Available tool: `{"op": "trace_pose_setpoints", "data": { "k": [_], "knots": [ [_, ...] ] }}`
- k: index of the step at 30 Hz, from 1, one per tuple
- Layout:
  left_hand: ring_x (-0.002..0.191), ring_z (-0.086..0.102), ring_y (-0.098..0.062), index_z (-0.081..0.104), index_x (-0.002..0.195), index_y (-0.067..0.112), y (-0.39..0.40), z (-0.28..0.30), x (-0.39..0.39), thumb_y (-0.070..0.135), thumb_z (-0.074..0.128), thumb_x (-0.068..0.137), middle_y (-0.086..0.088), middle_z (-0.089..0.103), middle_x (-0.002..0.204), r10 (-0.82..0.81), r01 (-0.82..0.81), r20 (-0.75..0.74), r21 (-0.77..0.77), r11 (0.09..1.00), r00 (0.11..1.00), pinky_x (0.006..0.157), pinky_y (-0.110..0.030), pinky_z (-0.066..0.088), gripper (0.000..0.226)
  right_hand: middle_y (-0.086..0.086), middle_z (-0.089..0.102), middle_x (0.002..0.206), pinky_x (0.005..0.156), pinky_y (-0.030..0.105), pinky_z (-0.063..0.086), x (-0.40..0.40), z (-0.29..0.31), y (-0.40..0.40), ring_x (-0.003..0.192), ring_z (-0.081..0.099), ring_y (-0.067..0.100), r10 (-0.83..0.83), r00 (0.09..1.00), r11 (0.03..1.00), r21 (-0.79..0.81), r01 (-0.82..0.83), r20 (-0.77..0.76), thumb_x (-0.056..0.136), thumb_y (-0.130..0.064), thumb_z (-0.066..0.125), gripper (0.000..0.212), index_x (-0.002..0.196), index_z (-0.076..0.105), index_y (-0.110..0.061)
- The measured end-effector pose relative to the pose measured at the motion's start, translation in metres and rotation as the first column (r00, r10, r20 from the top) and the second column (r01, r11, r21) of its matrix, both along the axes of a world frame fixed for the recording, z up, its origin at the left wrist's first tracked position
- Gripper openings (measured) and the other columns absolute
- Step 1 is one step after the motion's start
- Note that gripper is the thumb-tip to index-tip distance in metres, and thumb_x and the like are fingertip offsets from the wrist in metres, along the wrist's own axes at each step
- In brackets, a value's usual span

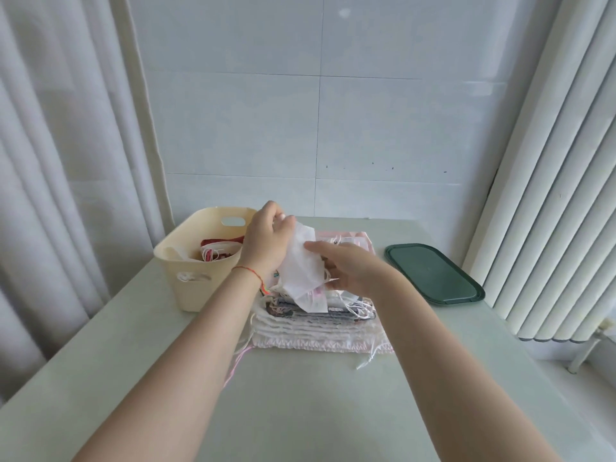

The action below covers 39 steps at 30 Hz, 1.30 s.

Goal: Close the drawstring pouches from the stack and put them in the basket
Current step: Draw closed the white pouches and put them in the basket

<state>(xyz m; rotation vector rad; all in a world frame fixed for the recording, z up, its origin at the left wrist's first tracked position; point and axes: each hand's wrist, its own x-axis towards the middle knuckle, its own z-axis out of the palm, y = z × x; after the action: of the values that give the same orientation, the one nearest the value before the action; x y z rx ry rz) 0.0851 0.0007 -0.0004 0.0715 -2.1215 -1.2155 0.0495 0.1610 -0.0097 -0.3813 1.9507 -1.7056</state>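
Both hands are working above the stack (pixel 320 315) in the middle of the pale green table (pixel 300 395), holding one white pouch (pixel 305 265) lifted clear of the pile. The left hand (pixel 266 240) is gripping the pouch at its upper end, fingers curled over the fabric near the top edge. The right hand (pixel 346 266) is gripping the pouch from the other side, thumb lying across the front of the cloth and the remaining fingers tucked behind it. The pouch is hanging tilted between them, its lower corner drooping down onto the stack.

The stack itself is sitting flat on the table, a layered pile of folded pouches in white, pink and grey, with loose white and pink strings (pixel 240 358) trailing off its near edges onto the tabletop.

Just to the left of the stack, the cream basket (pixel 196 281) is standing upright on the table, and it is already holding several pouches (pixel 216 253), red and white ones with cords showing. The left hand is hovering beside its rim.

Well off to the right, a dark green lid (pixel 433 273) is lying flat near the table's edge, beside the white radiator (pixel 550 195). A red cord bracelet (pixel 248 273) is circling the left wrist.
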Motion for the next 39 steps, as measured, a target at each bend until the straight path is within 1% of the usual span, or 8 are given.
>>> {"op": "trace_pose_setpoints", "data": {
  "k": [3, 7, 11, 14, 23, 30, 37, 39],
  "knots": [
    [0.076, 0.044, -0.02, 0.047, 0.083, 0.011, -0.011, 0.003, 0.001, 0.016, 0.059, 0.091, -0.006, 0.051, 0.085, 0.084, -0.095, -0.092, -0.118, 0.988, 0.992, 0.064, -0.027, 0.028, 0.016, 0.005, 0.064, 0.084, 0.062, 0.026, 0.048, 0.003, 0.011, -0.007, 0.068, 0.057, 0.016, 0.105, 0.993, 0.99, 0.102, -0.1, -0.046, 0.088, -0.037, 0.068, 0.039, 0.108, 0.067, -0.003],
    [0.107, 0.052, -0.027, 0.051, 0.112, 0.01, -0.047, 0.006, 0.007, 0.028, 0.059, 0.092, -0.01, 0.055, 0.116, 0.242, -0.25, -0.065, -0.164, 0.954, 0.968, 0.09, -0.038, 0.041, 0.028, 0.008, 0.067, 0.077, 0.06, 0.029, 0.046, 0.004, 0.027, -0.032, 0.067, 0.059, 0.022, -0.047, 0.976, 0.993, 0.1, 0.069, -0.212, 0.085, -0.027, 0.074, 0.034, 0.098, 0.066, 0.004],
    [0.13, 0.035, -0.038, 0.049, 0.125, 0.01, -0.112, 0.003, 0.013, 0.031, 0.052, 0.087, -0.019, 0.045, 0.133, 0.693, -0.532, 0.298, -0.468, 0.706, 0.657, 0.106, -0.05, 0.03, 0.043, 0.01, 0.066, 0.081, 0.06, 0.03, 0.05, 0.001, 0.042, -0.065, 0.068, 0.062, 0.024, -0.237, 0.928, 0.971, -0.027, 0.24, -0.286, 0.084, -0.023, 0.076, 0.024, 0.09, 0.06, -0.005],
    [0.124, 0.049, -0.036, 0.049, 0.131, 0.014, -0.136, 0.005, 0.016, 0.026, 0.054, 0.084, -0.015, 0.052, 0.131, 0.561, -0.393, 0.567, -0.401, 0.828, 0.603, 0.097, -0.041, 0.042, 0.049, 0.007, 0.059, 0.08, 0.06, 0.03, 0.046, -0.002, 0.049, -0.093, 0.068, 0.057, 0.021, -0.301, 0.87, 0.952, -0.063, 0.301, -0.39, 0.081, -0.024, 0.077, 0.028, 0.083, 0.053, -0.009],
    [0.109, 0.054, -0.029, 0.051, 0.122, 0.019, -0.184, 0.009, -0.001, 0.021, 0.047, 0.088, -0.007, 0.058, 0.125, 0.456, -0.233, 0.534, -0.433, 0.871, 0.712, 0.085, -0.033, 0.043, 0.034, -0.004, 0.045, 0.07, 0.053, 0.03, 0.033, -0.037, 0.046, -0.174, 0.062, 0.041, 0.018, 0.004, 0.609, 0.925, 0.234, 0.299, -0.793, 0.089, -0.012, 0.053, 0.019, 0.079, 0.039, -0.017],
    [0.109, 0.056, -0.027, 0.055, 0.123, 0.027, -0.204, -0.007, -0.027, 0.014, 0.048, 0.087, -0.003, 0.056, 0.121, 0.197, -0.175, 0.45, -0.092, 0.98, 0.871, 0.091, -0.034, 0.047, 0.039, 0.001, 0.053, 0.088, 0.068, 0.033, 0.05, -0.064, 0.025, -0.233, 0.081, 0.053, 0.027, 0.622, 0.472, 0.47, 0.78, 0.414, -0.625, 0.089, -0.004, 0.049, 0.01, 0.091, 0.049, -0.015],
    [0.097, 0.057, -0.024, 0.066, 0.101, 0.024, -0.208, -0.013, -0.039, 0.002, 0.041, 0.082, -0.005, 0.059, 0.108, 0.234, -0.186, 0.416, -0.153, 0.971, 0.879, 0.074, -0.028, 0.04, 0.038, 0.004, 0.06, 0.108, 0.088, 0.036, 0.051, -0.071, 0.014, -0.256, 0.099, 0.059, 0.026, 0.839, 0.536, -0.023, 0.979, 0.201, -0.09, 0.087, -0.009, 0.063, 0.03, 0.116, 0.061, -0.012],
    [0.101, 0.057, -0.024, 0.071, 0.097, 0.021, -0.207, -0.012, -0.038, 0.006, 0.045, 0.088, -0.004, 0.058, 0.111, 0.241, -0.174, 0.409, -0.194, 0.965, 0.88, 0.078, -0.025, 0.04, 0.031, 0.003, 0.06, 0.101, 0.09, 0.037, 0.05, -0.071, 0.017, -0.257, 0.097, 0.058, 0.026, 0.816, 0.575, -0.042, 0.984, 0.171, -0.065, 0.091, -0.015, 0.056, 0.028, 0.119, 0.063, -0.013]
  ]
}}
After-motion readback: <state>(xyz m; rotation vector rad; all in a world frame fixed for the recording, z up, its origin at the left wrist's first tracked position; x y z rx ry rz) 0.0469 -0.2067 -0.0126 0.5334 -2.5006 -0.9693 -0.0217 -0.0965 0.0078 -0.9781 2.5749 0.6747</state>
